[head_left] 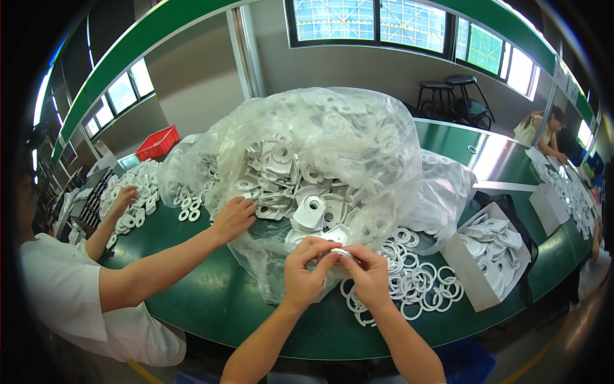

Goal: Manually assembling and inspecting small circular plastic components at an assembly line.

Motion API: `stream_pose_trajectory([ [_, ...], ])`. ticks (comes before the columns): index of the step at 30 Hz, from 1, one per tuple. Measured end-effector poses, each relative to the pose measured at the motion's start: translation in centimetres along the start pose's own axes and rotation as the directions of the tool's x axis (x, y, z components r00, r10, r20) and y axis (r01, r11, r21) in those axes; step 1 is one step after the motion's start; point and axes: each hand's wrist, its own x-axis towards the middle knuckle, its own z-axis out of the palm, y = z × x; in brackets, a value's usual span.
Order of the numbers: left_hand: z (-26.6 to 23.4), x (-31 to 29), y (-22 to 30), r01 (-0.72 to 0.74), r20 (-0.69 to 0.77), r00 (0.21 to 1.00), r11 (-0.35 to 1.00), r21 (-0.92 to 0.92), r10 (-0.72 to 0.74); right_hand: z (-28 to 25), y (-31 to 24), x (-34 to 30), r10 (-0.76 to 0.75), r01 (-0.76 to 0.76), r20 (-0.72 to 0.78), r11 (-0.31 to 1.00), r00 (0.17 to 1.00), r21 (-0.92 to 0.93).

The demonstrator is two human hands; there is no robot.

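Left hand [304, 274] and right hand [369, 274] pinch a small white curved plastic piece [342, 252]

The two bare hands are close together, with fingers bent. Each one pinches the small white piece between thumb and fingers, the left hand on its left side and the right hand on its right side. The fingers hide a lot of it, so I cannot tell its whole shape. It is in front of a big, see-through, crinkly plastic bag [377, 121].

The bag sits on a long, shiny green table [224, 323]. Its front is open, and lots of flat white plastic parts with round holes [312, 212] are heaped inside. Just beside the right hand, a messy pile of thin white plastic rings [419, 281] lies on the table. Farther right is an open pale box [469, 276], full of white parts too.

On the left, a co-worker in a white top [64, 285] reaches one hand [235, 219] to the edge of the heap. I cannot tell if it is holding a part. The co-worker's other hand [126, 197] is by another white pile [137, 182]. A bright red plastic basket [158, 143] is behind that pile. Dark round stools [462, 83] stand past the table, near the wall. Far to the right, another person [545, 133] leans over more white parts [566, 192].
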Motion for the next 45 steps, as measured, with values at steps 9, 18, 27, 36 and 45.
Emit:
stream_pose_trajectory([
  [9, -0.5, 0.2, 1.0, 0.055, 0.068, 0.997, 0.991, -0.126, -0.046, -0.2, -1.0, -0.1, 0.016, -0.017, 0.025, 0.999, 1.0, 0.034],
  [18, -2.0, 1.0, 0.6, 0.142, 0.165, 0.973, 0.982, 0.121, -0.161, -0.5, -0.9, 0.0, -0.053, 0.066, 0.044, 0.908, 0.998, -0.415],
  [27, -0.5, 0.4, 1.2, 0.004, 0.132, 0.991, 0.984, 0.176, -0.028, -0.9, -2.1, 0.3, -0.164, 0.147, 0.013, 0.847, 0.986, -0.511],
  [36, -0.9, 0.6, 1.6, -0.436, 0.251, 0.898, 0.811, 0.391, 0.361, -0.7, -2.9, 0.3, -0.415, 0.4, 0.117, 0.706, 0.902, -0.584],
  [45, -0.7, 0.2, 0.8, -0.144, 0.153, 0.983, 0.954, 0.263, 0.106, -0.3, -2.0, 0.0, -0.158, 0.131, -0.026, 0.892, 0.987, -0.433],
])
